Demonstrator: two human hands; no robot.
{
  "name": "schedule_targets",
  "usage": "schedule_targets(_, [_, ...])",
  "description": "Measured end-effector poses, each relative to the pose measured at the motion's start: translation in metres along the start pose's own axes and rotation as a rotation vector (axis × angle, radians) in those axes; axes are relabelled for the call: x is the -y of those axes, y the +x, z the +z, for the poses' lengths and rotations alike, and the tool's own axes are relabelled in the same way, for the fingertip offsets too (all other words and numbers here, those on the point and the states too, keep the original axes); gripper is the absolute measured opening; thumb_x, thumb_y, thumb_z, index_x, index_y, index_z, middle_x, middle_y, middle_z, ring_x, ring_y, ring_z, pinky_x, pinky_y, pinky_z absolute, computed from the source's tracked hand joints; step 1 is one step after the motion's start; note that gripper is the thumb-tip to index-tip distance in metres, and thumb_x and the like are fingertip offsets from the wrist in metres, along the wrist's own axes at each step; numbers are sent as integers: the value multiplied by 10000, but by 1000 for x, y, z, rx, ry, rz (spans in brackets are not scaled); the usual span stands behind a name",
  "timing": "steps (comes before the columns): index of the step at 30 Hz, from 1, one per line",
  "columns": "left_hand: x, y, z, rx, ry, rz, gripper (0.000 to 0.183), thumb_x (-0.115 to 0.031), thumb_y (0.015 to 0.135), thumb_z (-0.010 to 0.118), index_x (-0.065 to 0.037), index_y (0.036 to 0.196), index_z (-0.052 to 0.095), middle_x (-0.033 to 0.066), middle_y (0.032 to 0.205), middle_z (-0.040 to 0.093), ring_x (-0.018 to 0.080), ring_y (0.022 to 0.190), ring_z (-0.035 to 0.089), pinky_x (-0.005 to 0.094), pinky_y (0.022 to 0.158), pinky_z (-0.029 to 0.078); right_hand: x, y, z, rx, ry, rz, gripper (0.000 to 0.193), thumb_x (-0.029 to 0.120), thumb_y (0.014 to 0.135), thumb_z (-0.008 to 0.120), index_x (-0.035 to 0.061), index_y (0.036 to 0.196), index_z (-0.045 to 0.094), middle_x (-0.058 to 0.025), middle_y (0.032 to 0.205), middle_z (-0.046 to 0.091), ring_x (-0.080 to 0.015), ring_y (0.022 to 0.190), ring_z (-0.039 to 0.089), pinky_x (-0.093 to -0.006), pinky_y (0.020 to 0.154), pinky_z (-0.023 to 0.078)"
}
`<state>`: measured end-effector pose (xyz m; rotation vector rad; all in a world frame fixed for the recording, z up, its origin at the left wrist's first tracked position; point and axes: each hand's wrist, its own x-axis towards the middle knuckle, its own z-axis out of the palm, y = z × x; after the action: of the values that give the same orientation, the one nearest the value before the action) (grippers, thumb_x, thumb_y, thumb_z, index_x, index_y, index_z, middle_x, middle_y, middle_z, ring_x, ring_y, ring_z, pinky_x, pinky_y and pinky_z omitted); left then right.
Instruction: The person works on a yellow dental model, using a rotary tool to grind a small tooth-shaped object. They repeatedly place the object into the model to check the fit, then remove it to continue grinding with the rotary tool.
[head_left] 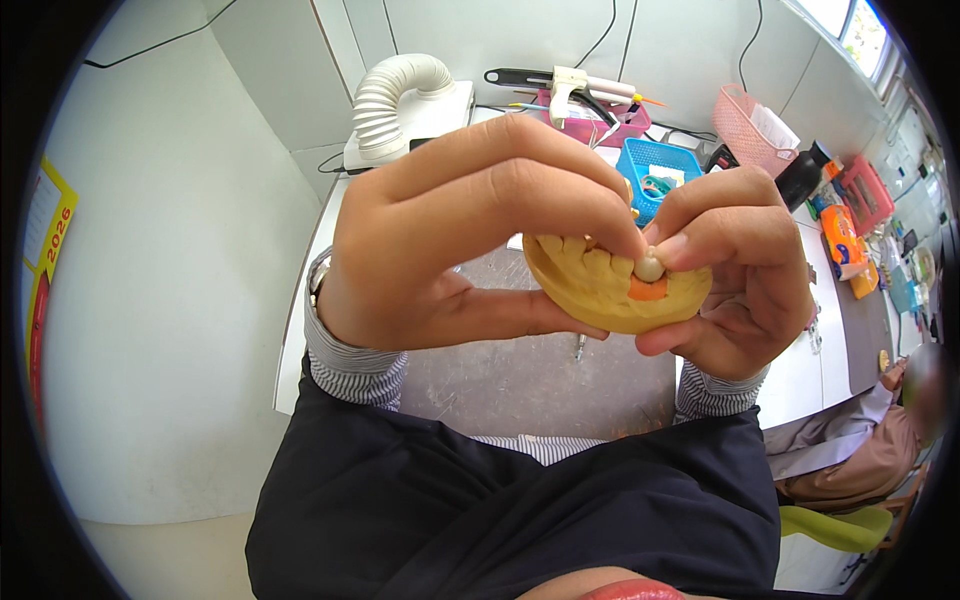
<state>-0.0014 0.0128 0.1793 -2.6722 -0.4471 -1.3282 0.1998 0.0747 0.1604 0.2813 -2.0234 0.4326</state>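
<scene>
Striped sleeves (352, 368), dark outer garment (520, 510)

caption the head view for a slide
Left hand and right hand hold a yellow dental model, fingertips at one pale tooth.

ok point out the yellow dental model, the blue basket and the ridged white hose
Yellow dental model (608, 302), head view: near side of its base
Blue basket (656, 152), head view: inside of its back wall
Ridged white hose (374, 108), head view: left side of its bend

Two hands (430, 220) (755, 250), one dental cast (590, 285), and near the far edge of the table (805, 390) one hose (385, 105), one blue basket (632, 160)!
</scene>
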Motion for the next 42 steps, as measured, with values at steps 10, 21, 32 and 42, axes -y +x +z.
schedule_targets(10, [7,1,0,-8,-58,54,482,-130,601,814,43,968,553,160,924,562,204,830,624,272,729,524,-1,0,-1,2,-24,-14,500,281,638,786,-18,939,521,-139,886,519,-150,753,515,-223,656,398])
schedule_targets(21, [3,-2,3,-48,-129,-3,443,-87,615,803,26,943,527,146,921,536,214,820,621,289,739,530,0,-1,2,-13,-43,-33,482,271,642,783,8,942,514,-131,869,522,-147,749,552,-215,654,453])
schedule_targets(32, [-1,-1,-1,1,39,104,369,-68,640,772,1,906,526,123,870,553,261,850,612,314,730,532,6,-1,-2,52,-194,-123,438,181,657,773,27,967,504,-148,904,513,-172,713,569,-258,611,497])
schedule_targets(42, [-5,0,1,-47,62,114,373,-46,650,755,-28,931,510,114,871,559,262,886,602,298,751,526,24,3,2,44,-294,-56,428,107,631,788,56,952,511,-155,908,515,-145,668,571,-206,541,466])
